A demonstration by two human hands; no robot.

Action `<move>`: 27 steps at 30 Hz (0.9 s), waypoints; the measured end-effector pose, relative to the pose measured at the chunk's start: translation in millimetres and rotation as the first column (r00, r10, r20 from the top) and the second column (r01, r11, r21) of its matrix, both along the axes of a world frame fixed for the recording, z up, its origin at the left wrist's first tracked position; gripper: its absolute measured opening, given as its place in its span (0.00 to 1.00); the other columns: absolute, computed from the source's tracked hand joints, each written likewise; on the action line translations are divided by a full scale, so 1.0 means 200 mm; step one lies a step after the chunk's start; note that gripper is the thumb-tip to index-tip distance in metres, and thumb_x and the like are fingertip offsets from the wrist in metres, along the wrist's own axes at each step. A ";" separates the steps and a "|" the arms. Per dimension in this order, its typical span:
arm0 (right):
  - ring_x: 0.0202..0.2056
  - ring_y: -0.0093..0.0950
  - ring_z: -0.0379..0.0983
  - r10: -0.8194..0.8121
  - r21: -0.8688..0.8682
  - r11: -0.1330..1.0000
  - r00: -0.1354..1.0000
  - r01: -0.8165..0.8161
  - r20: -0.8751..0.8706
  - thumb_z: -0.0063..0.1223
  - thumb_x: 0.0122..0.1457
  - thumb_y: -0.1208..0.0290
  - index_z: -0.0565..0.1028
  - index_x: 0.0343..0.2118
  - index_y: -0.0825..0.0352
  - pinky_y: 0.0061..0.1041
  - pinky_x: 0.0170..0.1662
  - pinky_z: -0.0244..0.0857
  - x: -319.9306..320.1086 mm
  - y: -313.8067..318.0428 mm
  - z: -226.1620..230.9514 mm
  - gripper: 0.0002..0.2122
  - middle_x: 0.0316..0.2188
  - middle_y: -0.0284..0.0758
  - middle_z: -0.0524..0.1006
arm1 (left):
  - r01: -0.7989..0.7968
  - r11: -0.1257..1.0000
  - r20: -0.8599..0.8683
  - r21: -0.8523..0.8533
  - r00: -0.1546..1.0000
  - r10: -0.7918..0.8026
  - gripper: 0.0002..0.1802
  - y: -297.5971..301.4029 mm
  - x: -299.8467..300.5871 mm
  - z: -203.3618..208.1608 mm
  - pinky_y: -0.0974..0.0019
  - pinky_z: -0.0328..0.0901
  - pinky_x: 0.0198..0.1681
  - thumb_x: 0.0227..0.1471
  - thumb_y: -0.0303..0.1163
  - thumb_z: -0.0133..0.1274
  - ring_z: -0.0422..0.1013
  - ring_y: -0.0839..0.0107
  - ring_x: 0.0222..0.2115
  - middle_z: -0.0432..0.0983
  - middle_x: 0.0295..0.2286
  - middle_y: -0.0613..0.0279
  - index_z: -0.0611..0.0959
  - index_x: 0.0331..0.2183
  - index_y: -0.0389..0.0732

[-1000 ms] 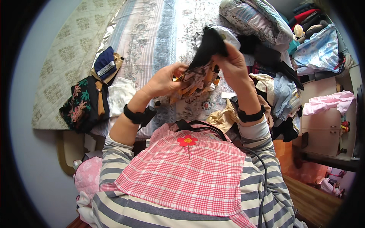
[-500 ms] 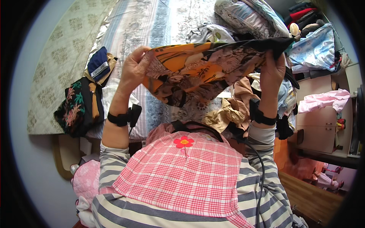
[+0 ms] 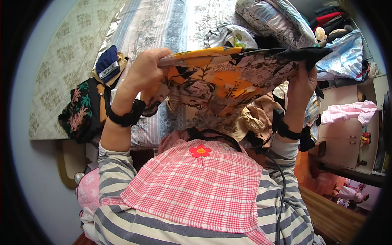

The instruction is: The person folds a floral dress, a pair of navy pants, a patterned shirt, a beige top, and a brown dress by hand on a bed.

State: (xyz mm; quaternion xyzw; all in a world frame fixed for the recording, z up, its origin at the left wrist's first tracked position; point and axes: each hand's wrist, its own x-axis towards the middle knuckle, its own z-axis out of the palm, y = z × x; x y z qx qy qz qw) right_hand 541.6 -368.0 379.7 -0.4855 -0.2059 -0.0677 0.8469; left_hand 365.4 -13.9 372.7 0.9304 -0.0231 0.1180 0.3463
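Note:
A thin patterned cloth garment [image 3: 228, 77] in orange, black and pinkish brown is stretched in the air between my hands, above the bed. My left hand [image 3: 145, 71] is closed round its left end, knuckles up. At the right, my right hand [image 3: 302, 79] pinches the dark end of the cloth, which partly covers the fingers. The lower part of the garment hangs loose and is smeared by motion. What sort of garment it is, I cannot make out. Each wrist wears a black band.
Folded clothes lie at the left: a navy and tan pile [image 3: 108, 65] and a dark floral piece [image 3: 77, 110]. Tan clothes [image 3: 249, 120] are heaped below the garment's right side. A bundled quilt [image 3: 273, 20] rests at the far right of the bed [image 3: 159, 24]; a pink garment [image 3: 347, 112] lies beyond.
The garment's outer ends have moved slightly apart and its lower edge has swung. My left hand has turned, its knuckles now uppermost. My right hand has shifted a little right and nearer.

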 end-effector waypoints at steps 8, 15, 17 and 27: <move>0.38 0.18 0.71 -0.014 -0.063 0.998 0.996 0.020 0.093 0.49 0.59 0.81 0.73 0.44 0.68 0.18 0.43 0.64 -0.06 0.00 0.06 0.11 0.40 0.30 0.76 | -0.324 0.933 0.111 0.155 0.944 0.309 0.06 0.26 -0.01 -0.31 0.62 0.63 0.32 0.46 0.27 0.50 0.70 0.56 0.28 0.71 0.24 0.53 0.80 0.26 0.36; 0.36 0.18 0.72 0.009 -0.105 0.994 1.000 -0.012 -0.022 0.50 0.57 0.83 0.74 0.44 0.67 0.17 0.41 0.66 -0.08 -0.01 -0.15 0.12 0.36 0.29 0.78 | -0.299 0.791 0.103 -0.533 0.906 0.411 0.14 0.31 -0.12 -0.38 0.75 0.61 0.28 0.49 0.21 0.38 0.65 0.81 0.22 0.71 0.20 0.69 0.79 0.30 0.30; 0.36 0.17 0.71 0.037 -0.139 0.989 0.994 -0.051 -0.103 0.50 0.56 0.85 0.74 0.43 0.66 0.17 0.41 0.66 -0.14 0.03 -0.22 0.13 0.36 0.28 0.77 | -0.398 0.820 -0.035 -0.412 0.906 0.422 0.14 0.33 -0.19 -0.36 0.76 0.61 0.27 0.47 0.21 0.38 0.65 0.81 0.22 0.70 0.19 0.70 0.80 0.30 0.33; 0.28 0.18 0.66 0.339 -0.665 0.726 0.932 -0.175 0.124 0.55 0.49 0.85 0.78 0.38 0.66 0.16 0.32 0.61 -0.50 0.37 -0.34 0.13 0.29 0.29 0.68 | 0.074 0.846 -0.145 -0.528 0.974 -0.176 0.23 -0.47 -0.09 -0.24 0.73 0.65 0.42 0.48 0.29 0.59 0.70 0.76 0.39 0.75 0.37 0.61 0.75 0.48 0.38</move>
